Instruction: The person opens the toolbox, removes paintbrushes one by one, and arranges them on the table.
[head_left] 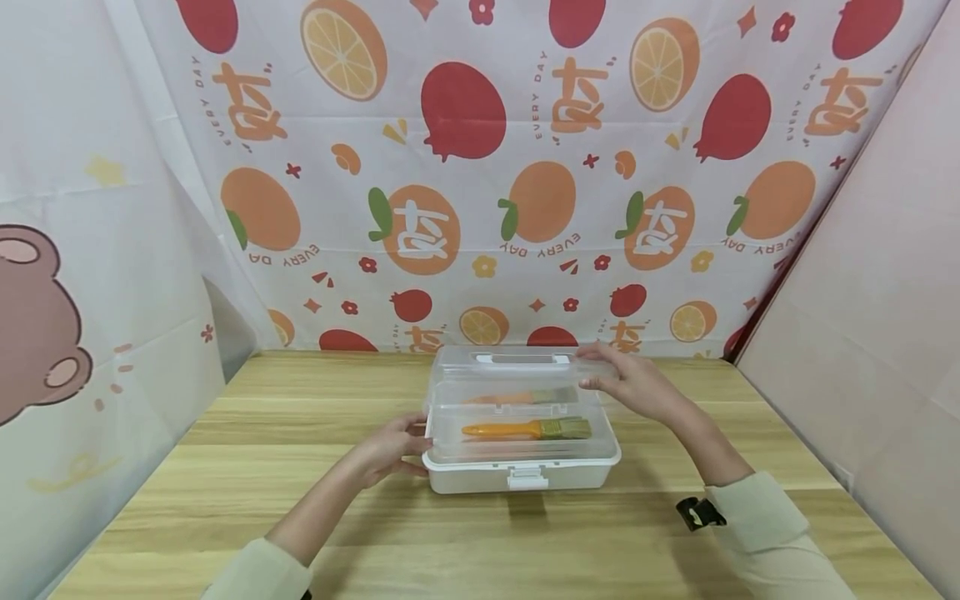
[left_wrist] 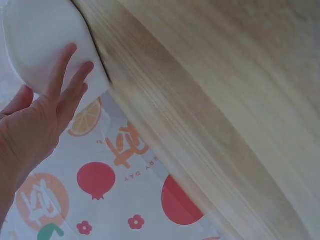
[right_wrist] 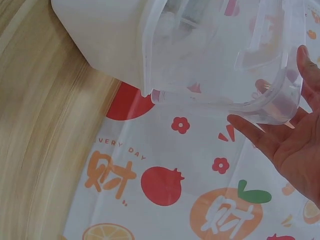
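A white storage box [head_left: 480, 479] with its clear lid [head_left: 450, 367] raised stands on the table. A paintbrush [head_left: 510, 430] with an orange handle and pale bristles lies in it, and a faint reflection of it shows on the lid. My left hand [head_left: 393, 452] is at the box's left side; in the left wrist view its fairly straight fingers [left_wrist: 75, 82] rest against the white wall. My right hand [head_left: 633, 382] holds the lid's right corner, with thumb and fingers on either side of the clear edge in the right wrist view.
The box has a white front latch [head_left: 528, 477], and a white handle [head_left: 522, 359] sits on the lid. Behind the wooden table [head_left: 315, 500] hangs a fruit-print cloth [head_left: 480, 208]. Pale cloth walls [head_left: 862, 333] close in both sides.
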